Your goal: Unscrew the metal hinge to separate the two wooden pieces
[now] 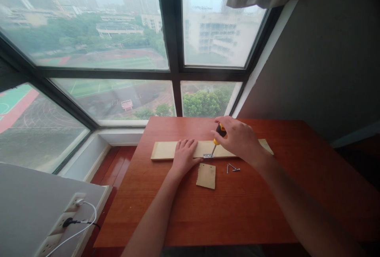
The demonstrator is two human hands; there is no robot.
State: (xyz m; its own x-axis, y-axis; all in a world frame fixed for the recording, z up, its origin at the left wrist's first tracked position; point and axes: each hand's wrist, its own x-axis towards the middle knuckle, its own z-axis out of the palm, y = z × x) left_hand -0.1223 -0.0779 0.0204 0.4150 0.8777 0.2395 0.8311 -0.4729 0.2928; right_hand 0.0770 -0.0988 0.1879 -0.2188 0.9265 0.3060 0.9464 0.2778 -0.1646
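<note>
A long pale wooden board (164, 151) lies across the table. My left hand (184, 156) rests flat on it, fingers spread, with the thumb beside a small metal hinge (208, 156) at the board's near edge. In my right hand (239, 136) is a screwdriver (220, 131) with a black and yellow handle. Its shaft slants down and the tip meets the hinge; whether a screw sits under the tip is too small to tell. Just in front of the hinge is a small square wooden piece (206, 176) with two holes near its far edge.
Several loose screws (233, 168) lie right of the square piece on the reddish-brown table (166, 217). Windows (118, 98) stand behind the table, a grey wall (297, 75) at right. Plugged cables (86, 217) hang from wall sockets at lower left.
</note>
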